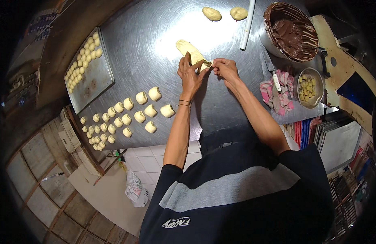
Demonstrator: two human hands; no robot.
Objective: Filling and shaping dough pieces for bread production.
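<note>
We see a flattened strip of pale yellow dough [191,50] lying on the shiny steel table [147,44], stretched into a long oval that runs away from the person. Its far end is rounded and smooth; its near end is lifted and folded over where both hands meet it. The left hand [189,73] rests its fingertips on the near part of the strip, thumb and fingers pinched on the dough edge. The right hand [225,67] comes in from the other side, its fingers pressed together on the same folded end, so the 2 hands touch the dough almost at 1 spot.

Further back on the table lie 2 unrolled dough lumps [224,14], just beside a white rod [248,24]. To the right stands a metal bowl of chocolate spread [291,30], near it a knife [271,69] resting on a pink striped cloth [277,94], and a small bowl of pale cut pieces [310,87]. To the left, rows of rolled dough pieces [127,114] sit on the table, well apart from the hands, and a baking tray [99,77] holds many small dough balls [83,61].
</note>
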